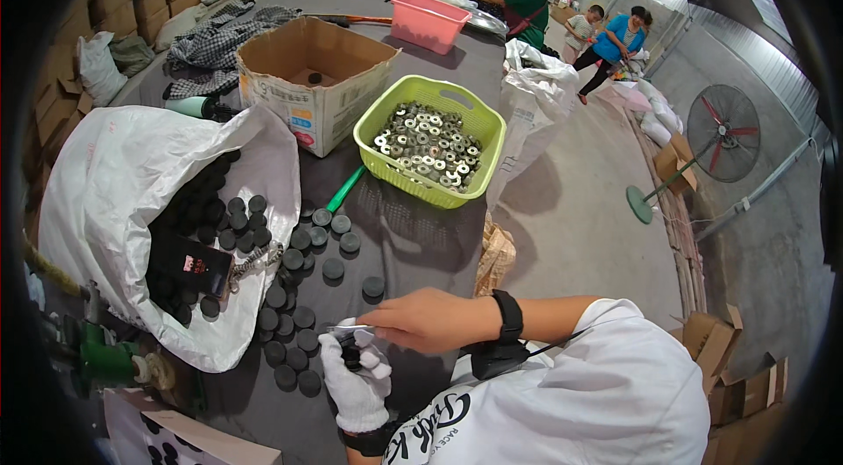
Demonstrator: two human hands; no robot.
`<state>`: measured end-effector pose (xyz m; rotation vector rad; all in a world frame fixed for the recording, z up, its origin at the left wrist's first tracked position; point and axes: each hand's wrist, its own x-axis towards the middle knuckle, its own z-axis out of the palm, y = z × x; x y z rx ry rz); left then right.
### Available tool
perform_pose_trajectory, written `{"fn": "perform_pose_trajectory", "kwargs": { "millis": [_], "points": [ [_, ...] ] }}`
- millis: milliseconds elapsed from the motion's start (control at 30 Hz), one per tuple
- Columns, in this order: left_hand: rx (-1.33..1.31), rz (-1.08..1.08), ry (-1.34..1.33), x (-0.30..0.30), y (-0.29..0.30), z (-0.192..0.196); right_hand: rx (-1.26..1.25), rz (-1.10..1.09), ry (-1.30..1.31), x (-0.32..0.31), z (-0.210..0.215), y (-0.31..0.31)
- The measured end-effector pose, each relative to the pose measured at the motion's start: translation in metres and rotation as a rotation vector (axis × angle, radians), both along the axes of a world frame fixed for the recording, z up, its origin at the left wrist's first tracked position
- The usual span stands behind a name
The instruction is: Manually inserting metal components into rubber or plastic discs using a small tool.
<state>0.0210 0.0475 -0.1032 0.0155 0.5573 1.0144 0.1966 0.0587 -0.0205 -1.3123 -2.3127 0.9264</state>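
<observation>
My left hand [358,388], in a white glove, is closed around a small black round piece [350,354]. Bare and wearing a black wrist strap, my right hand [428,319] pinches a thin, flat metal blade-like tool [348,327], held just above that piece. Loose black discs [303,317] lie on the dark cloth beside the glove. More of them spill from the mouth of a white woven sack [97,175], where a black card holder [190,263] with a strap rests. The ends of my right fingers are partly hidden.
A green basket [375,158] of metal rings stands ahead, near an open cardboard box [316,118]. A green-handled tool [346,188] lies between basket and discs. Farther off are a pink bin [428,15], a person in green [524,1] and a standing fan [724,131].
</observation>
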Motion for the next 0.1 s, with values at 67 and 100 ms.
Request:
{"fn": "perform_pose_trajectory", "kwargs": {
  "millis": [67, 100],
  "points": [
    [0.125, 0.028, 0.057, -0.0014, -0.0014, 0.0006, -0.030, 0.008, -0.137, 0.0067, 0.0017, -0.0085],
    [0.138, 0.032, 0.053, -0.0018, -0.0029, -0.0002, -0.111, -0.013, -0.255, 0.0052, 0.0031, -0.0119]
  ]
}}
